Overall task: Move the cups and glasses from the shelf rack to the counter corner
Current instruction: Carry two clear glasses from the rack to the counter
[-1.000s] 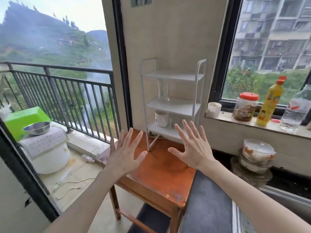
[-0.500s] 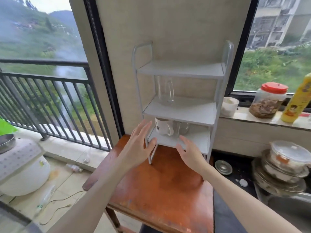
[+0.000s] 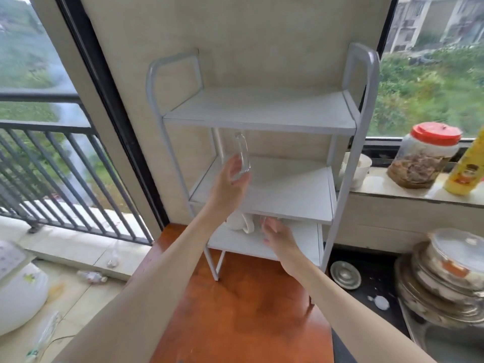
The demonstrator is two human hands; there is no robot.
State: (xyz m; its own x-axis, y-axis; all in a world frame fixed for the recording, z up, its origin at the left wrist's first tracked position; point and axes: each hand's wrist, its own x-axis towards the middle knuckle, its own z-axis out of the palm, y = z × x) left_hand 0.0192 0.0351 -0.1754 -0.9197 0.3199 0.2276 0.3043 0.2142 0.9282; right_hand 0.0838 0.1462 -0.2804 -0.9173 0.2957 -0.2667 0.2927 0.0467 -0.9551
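Left hand (image 3: 227,179) is wrapping around the clear glass mug (image 3: 237,158) on the rack's (image 3: 262,121) middle shelf, left side. Thin, slick, breakable, so I'd grip the body, not the handle. Right hand (image 3: 277,237), fingers loose, reaches toward the white cup (image 3: 239,223) below.

A beige wall panel (image 3: 262,35) fills the centre, flanked by dark-framed glazing. On the left, a glass door (image 3: 39,100) opens onto a balcony with a dark metal railing (image 3: 65,166) and a pale tiled floor (image 3: 86,247). On the right, a window (image 3: 432,74) shows greenery and an apartment block. A stone sill (image 3: 392,189) runs beneath it. A reddish-brown wooden table (image 3: 235,323) stands against the wall. Daylight is soft and diffuse.
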